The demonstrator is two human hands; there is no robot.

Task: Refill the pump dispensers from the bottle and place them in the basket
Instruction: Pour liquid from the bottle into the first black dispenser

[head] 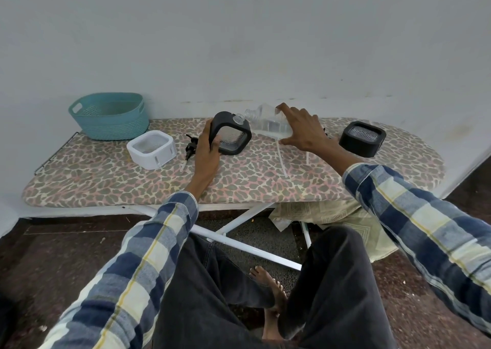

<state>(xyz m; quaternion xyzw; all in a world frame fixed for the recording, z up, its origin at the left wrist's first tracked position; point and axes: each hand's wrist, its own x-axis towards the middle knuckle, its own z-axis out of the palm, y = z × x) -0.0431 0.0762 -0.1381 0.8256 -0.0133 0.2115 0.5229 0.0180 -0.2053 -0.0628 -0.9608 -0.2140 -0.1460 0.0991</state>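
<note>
My left hand grips the left side of a black-framed dispenser, which stands upright on the board with its open neck on top. My right hand holds a clear bottle, tilted with its open mouth pointing left towards that neck; clear liquid sits in its lower part. A white dispenser lies to the left and a second black dispenser lies at the right. The teal basket stands at the far left of the board.
The ironing board has a leopard-print cover and stands against a white wall. A black pump head with its tube lies between the white dispenser and my left hand. Clear pump tubes lie below the bottle.
</note>
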